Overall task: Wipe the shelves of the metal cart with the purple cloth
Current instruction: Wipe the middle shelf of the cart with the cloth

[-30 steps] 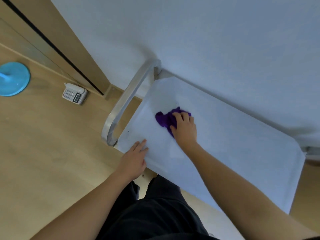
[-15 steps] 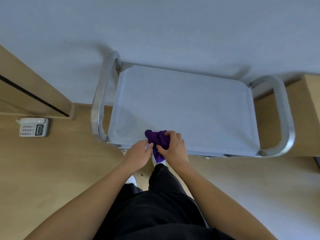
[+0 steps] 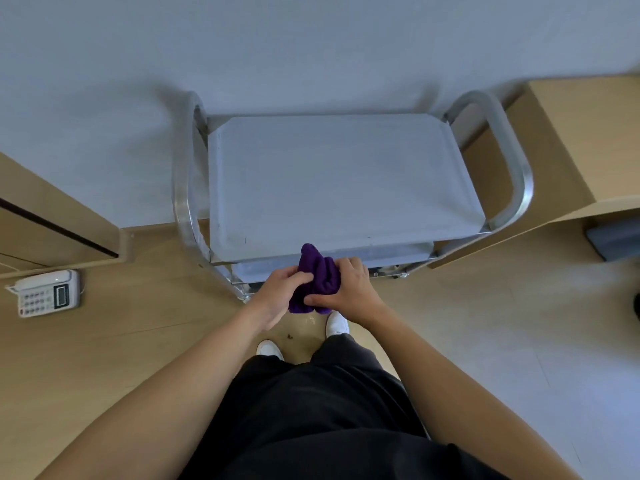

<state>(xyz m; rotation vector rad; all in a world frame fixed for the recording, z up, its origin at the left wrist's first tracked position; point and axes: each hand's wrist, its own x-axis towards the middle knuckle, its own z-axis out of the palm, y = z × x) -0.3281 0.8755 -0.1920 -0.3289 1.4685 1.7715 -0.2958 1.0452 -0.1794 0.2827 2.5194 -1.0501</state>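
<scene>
The metal cart (image 3: 339, 181) stands against the white wall, its flat top shelf bare and a lower shelf edge (image 3: 346, 265) showing under the front rim. A bunched purple cloth (image 3: 317, 275) is held in the air just in front of the cart's near edge. My left hand (image 3: 277, 296) grips its left side and my right hand (image 3: 346, 289) grips its right side, thumb underneath. Tubular handles curve up at the cart's left (image 3: 183, 188) and right (image 3: 512, 168) ends.
A white desk phone (image 3: 46, 292) lies on the wooden floor at the left. A wooden cabinet (image 3: 588, 133) stands right of the cart, a wooden door frame (image 3: 52, 216) to the left. My white shoes (image 3: 336, 323) stand close to the cart.
The cloth left the top shelf and came off the front edge into both hands. My left hand moved from the shelf rim onto the cloth. The view pulled back and centred on the cart.
</scene>
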